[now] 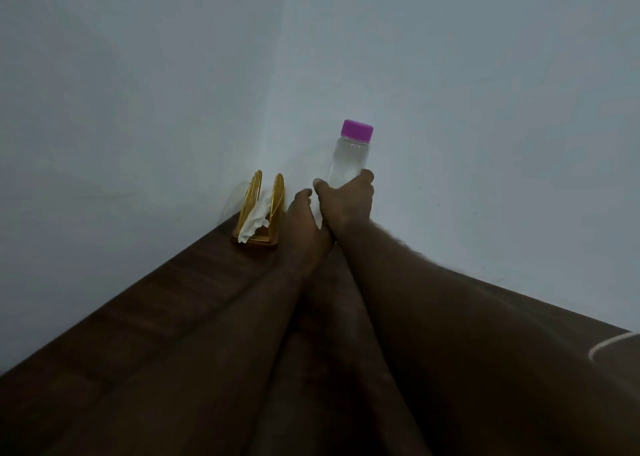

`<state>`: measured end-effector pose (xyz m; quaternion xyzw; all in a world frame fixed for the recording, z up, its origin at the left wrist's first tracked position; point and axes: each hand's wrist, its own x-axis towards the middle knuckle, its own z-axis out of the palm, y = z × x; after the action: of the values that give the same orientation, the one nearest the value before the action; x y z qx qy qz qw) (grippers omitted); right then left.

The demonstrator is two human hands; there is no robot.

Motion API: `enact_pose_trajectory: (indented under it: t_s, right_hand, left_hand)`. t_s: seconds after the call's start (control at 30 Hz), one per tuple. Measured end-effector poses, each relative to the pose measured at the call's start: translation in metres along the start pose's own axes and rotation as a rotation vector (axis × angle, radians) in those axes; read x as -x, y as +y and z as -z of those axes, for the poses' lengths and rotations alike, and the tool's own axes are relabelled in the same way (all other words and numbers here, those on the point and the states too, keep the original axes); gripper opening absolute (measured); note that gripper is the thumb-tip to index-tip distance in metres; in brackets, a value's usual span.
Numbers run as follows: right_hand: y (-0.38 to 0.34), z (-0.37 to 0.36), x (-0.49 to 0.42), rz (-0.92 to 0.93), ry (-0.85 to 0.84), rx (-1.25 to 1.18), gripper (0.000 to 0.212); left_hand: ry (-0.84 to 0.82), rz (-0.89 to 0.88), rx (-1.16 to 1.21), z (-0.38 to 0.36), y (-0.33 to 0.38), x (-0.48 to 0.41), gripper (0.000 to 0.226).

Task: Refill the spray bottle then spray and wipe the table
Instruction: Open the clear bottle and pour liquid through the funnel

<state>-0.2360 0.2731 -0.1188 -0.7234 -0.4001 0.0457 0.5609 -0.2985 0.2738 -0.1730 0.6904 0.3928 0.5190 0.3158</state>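
Your right hand [346,201] grips the bottle [348,159] low on its body, purple cap [357,130] on, at the table's [138,310] far corner. Left hand [303,214] just beside; can't tell its fingers. Keep bottle upright w/ a firm grip before uncapping. Tissue holder [258,213] sits left, at far edge.

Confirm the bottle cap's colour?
Magenta: the cap tops the clear bottle. The head view shows it plainly.

Dim, flat, bluish light; the worktop [138,317] sinks into near-black shadow toward 6 o'clock; edges bow, detail soft.
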Motion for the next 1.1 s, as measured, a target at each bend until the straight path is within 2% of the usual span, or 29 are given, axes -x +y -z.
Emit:
enact_pose_trajectory:
  t_s: [0.13, 0.27, 0.6, 0.8, 0.9, 0.97, 1.03, 1.1]
  right_hand:
    - [0.012, -0.004, -0.005, 0.023, -0.011, 0.029, 0.054]
    - [0.014, 0.006, 0.005, 0.088, -0.046, 0.124, 0.053]
    - [0.016, 0.071, 0.078, 0.155, -0.106, 0.229, 0.047]
    - [0.024, 0.130, 0.138, 0.154, -0.151, 0.131, 0.047]
    - [0.026, 0.164, 0.166, 0.162, -0.164, 0.103, 0.043]
    - [0.025, 0.188, 0.187, 0.158, -0.175, 0.076, 0.042]
    - [0.023, 0.209, 0.207, 0.173, -0.181, 0.047, 0.041]
    - [0.022, 0.233, 0.227, 0.188, -0.162, 0.044, 0.035]
  left_hand:
    - [-0.028, -0.008, -0.025, -0.006, -0.009, -0.002, 0.058]
    - [-0.021, -0.007, -0.016, -0.005, -0.009, 0.004, 0.052]
    - [0.037, -0.166, -0.082, 0.013, 0.043, 0.080, 0.048]
    - [-0.032, -0.044, -0.120, 0.018, 0.062, 0.137, 0.036]
    - [-0.052, -0.020, -0.199, 0.018, 0.079, 0.169, 0.034]
    - [-0.033, -0.025, -0.172, 0.023, 0.097, 0.197, 0.033]
    - [0.014, -0.030, -0.138, 0.023, 0.110, 0.221, 0.039]
    - [-0.055, 0.077, -0.077, 0.026, 0.123, 0.241, 0.059]
